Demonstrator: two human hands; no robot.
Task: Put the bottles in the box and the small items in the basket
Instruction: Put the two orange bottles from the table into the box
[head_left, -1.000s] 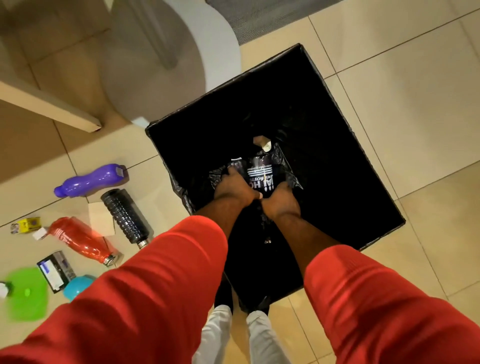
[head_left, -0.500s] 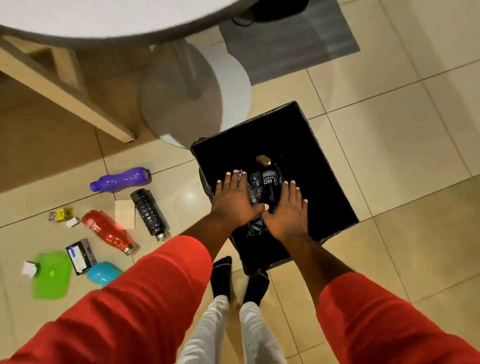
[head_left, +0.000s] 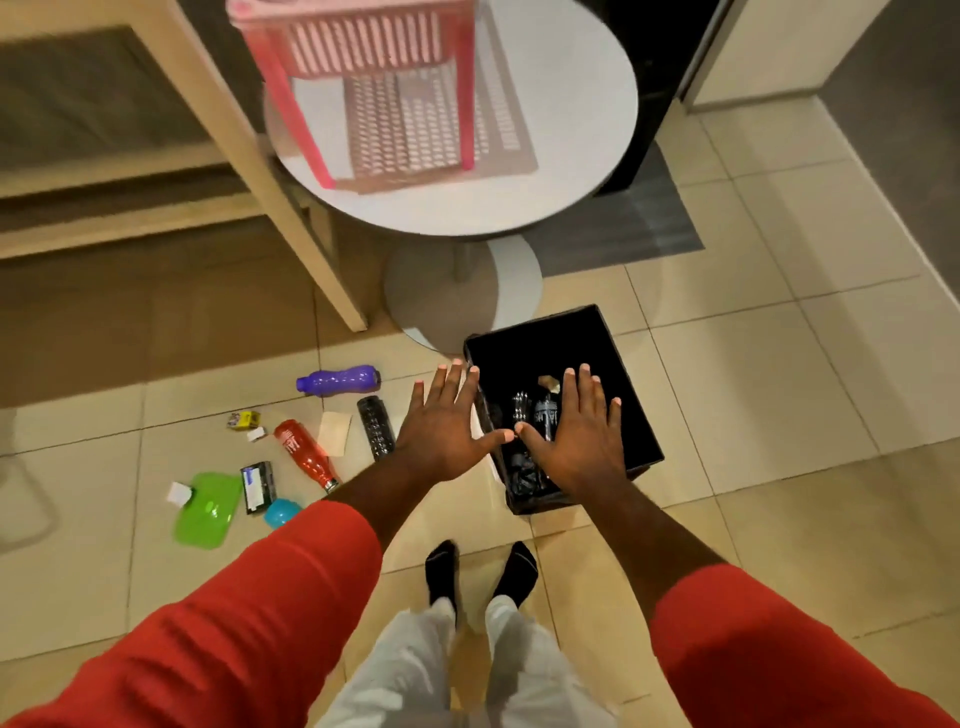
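Head: left hand (head_left: 441, 434), right hand (head_left: 577, 444) splayed flat.

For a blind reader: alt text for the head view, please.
Open left hand and right hand spread above a black box holding a dark bottle. Purple bottle, red bottle, black bottle and small items lie on the floor; pink basket on table.

Bottles (head_left: 337, 379) left of box (head_left: 618, 358)

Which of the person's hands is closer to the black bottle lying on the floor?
The left. The left hand spreads open just right of the black bottle; the right hand is farther right, over the black box.
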